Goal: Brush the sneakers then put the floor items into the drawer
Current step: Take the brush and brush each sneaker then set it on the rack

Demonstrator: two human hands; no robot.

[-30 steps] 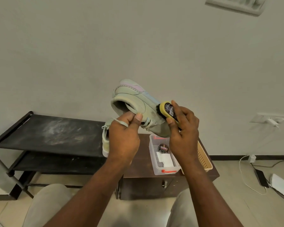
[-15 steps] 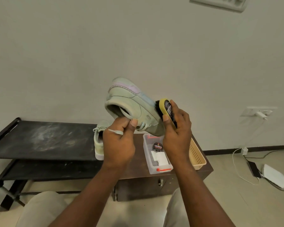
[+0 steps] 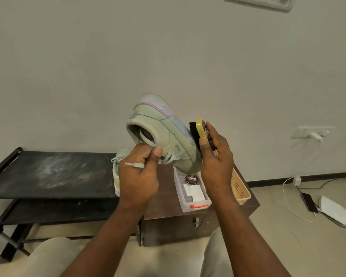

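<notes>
My left hand (image 3: 138, 176) grips a pale green sneaker (image 3: 160, 128) by its tongue and laces, holding it up at chest height with its opening toward me. In my right hand (image 3: 216, 162) is a yellow-backed shoe brush (image 3: 198, 132), its black bristles pressed against the sneaker's right side. The second green sneaker (image 3: 117, 170) stands behind my left hand, where the black rack meets the brown cabinet, and is mostly hidden. Below, the brown drawer cabinet (image 3: 164, 222) has its drawer shut.
On the cabinet sit a clear plastic box (image 3: 192, 194) with a polish tin (image 3: 191, 179) and a beige basket (image 3: 241, 188). A black two-shelf rack (image 3: 48, 174) stands on the left. Cables, a phone (image 3: 309, 201) and a white device (image 3: 334, 209) lie on the floor at right.
The brush has slid up along the sneaker's side, away from the toe. The sneaker tilted slightly in my left hand, and the view shifted a little.
</notes>
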